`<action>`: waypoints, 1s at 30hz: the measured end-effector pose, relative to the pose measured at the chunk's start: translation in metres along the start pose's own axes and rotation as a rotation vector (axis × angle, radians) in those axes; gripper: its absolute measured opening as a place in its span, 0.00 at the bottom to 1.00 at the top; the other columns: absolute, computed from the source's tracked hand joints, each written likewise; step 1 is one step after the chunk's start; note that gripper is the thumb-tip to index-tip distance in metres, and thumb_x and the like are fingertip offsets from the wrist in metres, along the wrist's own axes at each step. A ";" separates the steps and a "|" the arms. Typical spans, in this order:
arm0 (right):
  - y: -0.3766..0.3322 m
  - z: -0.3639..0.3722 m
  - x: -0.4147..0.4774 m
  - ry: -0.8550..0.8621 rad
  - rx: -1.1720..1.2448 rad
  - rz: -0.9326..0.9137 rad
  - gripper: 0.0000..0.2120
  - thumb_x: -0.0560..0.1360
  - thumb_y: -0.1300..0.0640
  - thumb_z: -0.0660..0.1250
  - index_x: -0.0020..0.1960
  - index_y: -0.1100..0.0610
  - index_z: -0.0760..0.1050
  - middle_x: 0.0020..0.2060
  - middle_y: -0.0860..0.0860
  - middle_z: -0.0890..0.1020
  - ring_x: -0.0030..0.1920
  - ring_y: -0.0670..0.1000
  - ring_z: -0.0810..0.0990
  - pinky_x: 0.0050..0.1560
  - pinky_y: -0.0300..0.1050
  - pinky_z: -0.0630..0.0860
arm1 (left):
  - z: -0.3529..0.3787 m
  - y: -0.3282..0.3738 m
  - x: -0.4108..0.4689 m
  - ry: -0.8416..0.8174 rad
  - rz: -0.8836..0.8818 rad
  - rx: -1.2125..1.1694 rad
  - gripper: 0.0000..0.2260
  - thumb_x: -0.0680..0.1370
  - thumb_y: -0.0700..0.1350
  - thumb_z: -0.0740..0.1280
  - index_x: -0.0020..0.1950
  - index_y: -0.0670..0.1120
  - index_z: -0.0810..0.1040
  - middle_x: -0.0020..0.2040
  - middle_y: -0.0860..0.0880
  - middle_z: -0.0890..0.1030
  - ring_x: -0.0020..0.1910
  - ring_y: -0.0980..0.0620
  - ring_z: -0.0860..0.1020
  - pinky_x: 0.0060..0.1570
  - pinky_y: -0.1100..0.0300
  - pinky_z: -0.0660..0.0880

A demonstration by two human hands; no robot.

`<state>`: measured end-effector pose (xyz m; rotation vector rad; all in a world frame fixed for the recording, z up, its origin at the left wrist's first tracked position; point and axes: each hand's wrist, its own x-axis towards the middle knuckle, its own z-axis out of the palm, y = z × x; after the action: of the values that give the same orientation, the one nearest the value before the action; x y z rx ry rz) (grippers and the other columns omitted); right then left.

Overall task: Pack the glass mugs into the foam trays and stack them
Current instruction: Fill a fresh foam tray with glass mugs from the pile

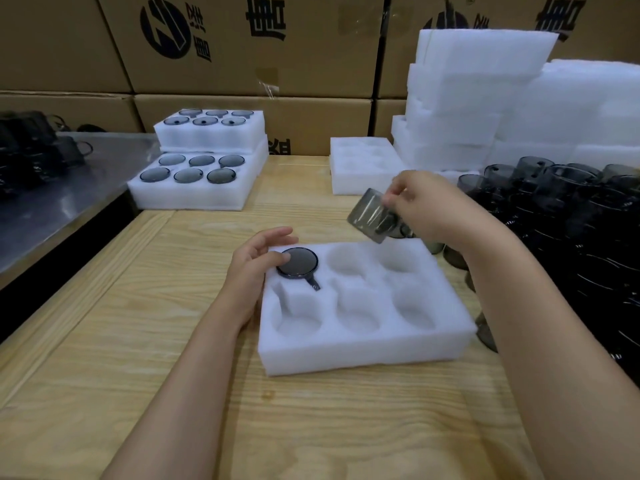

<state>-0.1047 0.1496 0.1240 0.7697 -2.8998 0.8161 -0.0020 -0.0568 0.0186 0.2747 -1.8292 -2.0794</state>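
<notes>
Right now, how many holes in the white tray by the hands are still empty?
5. In the foam tray: back middle pocket, back right pocket, front left pocket, front middle pocket, front right pocket. The back left one holds a mug. None looks hidden.

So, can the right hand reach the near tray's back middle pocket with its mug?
Probably yes: the right hand holds the mug near that empty pocket, and the left hand sits clear at the seated mug.
</notes>
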 end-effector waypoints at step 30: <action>0.004 0.028 -0.026 -0.157 0.153 -0.223 0.04 0.74 0.53 0.68 0.47 0.47 0.73 0.37 0.37 0.72 0.40 0.43 0.75 0.40 0.42 0.73 | 0.043 0.021 0.025 -0.363 0.218 0.685 0.32 0.61 0.48 0.81 0.59 0.55 0.69 0.54 0.54 0.79 0.56 0.64 0.75 0.48 0.67 0.74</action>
<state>-0.0807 0.1508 0.0933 1.1969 -2.8333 1.0008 -0.0381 -0.0289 0.0482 -0.1475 -2.6134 -1.3605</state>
